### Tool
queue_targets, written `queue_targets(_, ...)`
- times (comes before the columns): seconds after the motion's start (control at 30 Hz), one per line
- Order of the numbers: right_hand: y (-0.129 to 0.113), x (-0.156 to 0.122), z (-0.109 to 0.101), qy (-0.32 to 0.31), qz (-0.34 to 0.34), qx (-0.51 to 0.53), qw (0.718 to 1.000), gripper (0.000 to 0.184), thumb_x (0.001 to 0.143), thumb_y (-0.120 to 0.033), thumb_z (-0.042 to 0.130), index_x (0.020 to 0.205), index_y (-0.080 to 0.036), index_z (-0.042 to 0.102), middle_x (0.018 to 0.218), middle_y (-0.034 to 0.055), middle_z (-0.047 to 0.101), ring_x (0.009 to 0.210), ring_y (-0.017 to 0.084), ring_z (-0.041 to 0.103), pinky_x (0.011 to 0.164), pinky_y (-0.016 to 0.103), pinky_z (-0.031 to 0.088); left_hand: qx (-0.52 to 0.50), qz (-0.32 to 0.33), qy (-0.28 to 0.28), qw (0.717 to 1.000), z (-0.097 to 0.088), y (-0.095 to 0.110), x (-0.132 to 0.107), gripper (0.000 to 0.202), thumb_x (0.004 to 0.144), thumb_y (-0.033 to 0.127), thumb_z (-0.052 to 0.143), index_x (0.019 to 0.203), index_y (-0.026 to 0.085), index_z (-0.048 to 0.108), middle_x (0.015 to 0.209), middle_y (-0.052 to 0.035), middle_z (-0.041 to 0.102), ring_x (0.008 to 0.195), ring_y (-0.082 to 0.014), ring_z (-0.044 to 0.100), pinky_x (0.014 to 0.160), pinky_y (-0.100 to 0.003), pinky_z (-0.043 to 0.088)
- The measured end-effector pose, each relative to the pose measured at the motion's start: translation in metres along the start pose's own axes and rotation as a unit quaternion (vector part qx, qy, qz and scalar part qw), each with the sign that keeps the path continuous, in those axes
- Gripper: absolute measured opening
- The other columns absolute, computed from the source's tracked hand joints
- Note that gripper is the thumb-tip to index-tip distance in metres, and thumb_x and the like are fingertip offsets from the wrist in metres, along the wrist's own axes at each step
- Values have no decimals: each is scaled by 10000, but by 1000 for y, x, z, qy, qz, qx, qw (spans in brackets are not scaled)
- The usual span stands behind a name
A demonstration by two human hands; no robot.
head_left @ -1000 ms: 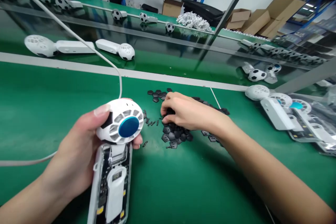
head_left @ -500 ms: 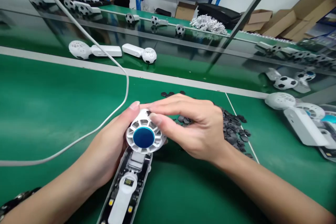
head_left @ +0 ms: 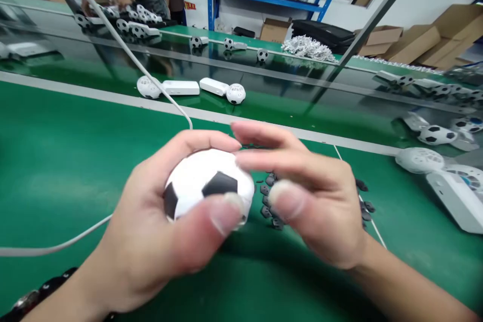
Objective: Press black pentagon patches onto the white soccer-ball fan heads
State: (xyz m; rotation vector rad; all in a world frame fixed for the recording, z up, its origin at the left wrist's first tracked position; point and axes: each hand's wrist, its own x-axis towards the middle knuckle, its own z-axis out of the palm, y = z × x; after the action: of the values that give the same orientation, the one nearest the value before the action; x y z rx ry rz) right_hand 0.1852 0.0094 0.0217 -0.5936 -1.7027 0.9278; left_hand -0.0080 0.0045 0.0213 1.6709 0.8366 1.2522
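Note:
My left hand (head_left: pixel 162 226) is wrapped round the football-patterned head of a handheld fan (head_left: pixel 199 173), thumb across its front and fingers over the top. Its white shell with black pentagons faces me; the fan's handle is hidden. Close to the right side of the ball is my right hand (head_left: pixel 313 196), its thumb and fingers apart and slightly blurred. I cannot tell whether its fingertips touch the shell. Partly behind that hand, small black pentagon pieces (head_left: pixel 269 206) lie on the green table (head_left: pixel 68 161).
A white cable (head_left: pixel 139 63) hangs across the left side. Two white fans (head_left: pixel 181 88) lie on the belt beyond the table's pale edge. More fan parts (head_left: pixel 455 193) are piled at the right. Across the belt, a person's hands (head_left: pixel 123 2) are among football fans.
The fan has been turned, so its patterned shell shows instead of the blue-centred grille and clear handle. My right hand has moved away from its top, fingers spread. The view has shifted left.

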Motion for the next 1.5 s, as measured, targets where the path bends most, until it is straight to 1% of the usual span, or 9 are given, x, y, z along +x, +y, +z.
queue_targets(0.1,-7,-4,8,35,173,147,973,500,890,-542,739,1304,-296,606,1366,47,616,1263,231,611,999,331,565,100,155,81,980,4,10,6,416,838,580,786,1039,238,663,948,-32,686,719,-171,687,535,-209,592)
queue_targets(0.2,-10,-5,14,-53,268,221,936,794,760,-558,859,1425,-309,504,1445,48,556,1302,248,575,1055,356,525,96,236,93,963,11,9,13,474,795,561,827,1080,231,642,1055,-83,661,964,-288,703,729,-374,664)
queue_targets(0.5,-17,2,22,-106,249,271,924,523,839,-368,830,1316,-304,626,1228,-23,673,1126,167,648,933,231,544,111,270,95,952,11,-6,6,493,800,535,825,1150,255,619,1047,-91,669,1013,-320,692,733,-440,663)
queue_targets(0.67,-24,4,20,-117,267,300,908,404,882,-228,787,1251,-297,639,1243,-37,659,1169,133,632,930,172,530,171,325,-32,929,-9,-4,10,380,916,473,723,1116,171,608,1066,-111,677,1001,-238,697,741,-326,663)
queue_targets(0.83,-28,8,14,-141,276,277,910,269,860,-122,785,1068,-239,662,1029,-60,664,971,89,654,879,166,542,199,323,-71,923,-17,-1,10,363,951,450,678,1140,163,560,1098,-94,653,1085,-193,662,830,-271,643)
queue_targets(1.0,-30,10,12,-148,283,240,917,347,823,-106,810,1121,-231,684,1084,-53,683,984,94,653,836,149,536,200,319,-91,922,-18,-1,6,340,949,437,661,1159,182,581,1125,-97,644,1056,-215,655,809,-321,634)
queue_targets(1.17,-28,10,13,-131,264,220,930,237,817,-244,840,1024,-230,725,1076,-52,718,1017,124,686,815,160,549,143,235,43,960,5,-1,1,478,818,488,789,1198,250,621,1106,-110,658,1083,-331,636,805,-472,614)
queue_targets(1.27,-25,8,17,-113,243,221,938,280,844,-237,820,1103,-247,715,1098,-59,730,1034,110,698,822,137,545,136,205,74,966,17,1,-1,522,771,496,830,1194,267,625,1124,-112,654,1106,-348,628,815,-481,612)
queue_targets(1.5,-21,4,20,-100,230,239,938,454,815,-338,843,1234,-291,672,1247,-46,698,1172,149,652,903,176,541,133,203,-10,970,-3,1,-5,442,757,339,814,1153,285,626,1144,-84,652,1018,-299,664,727,-378,632)
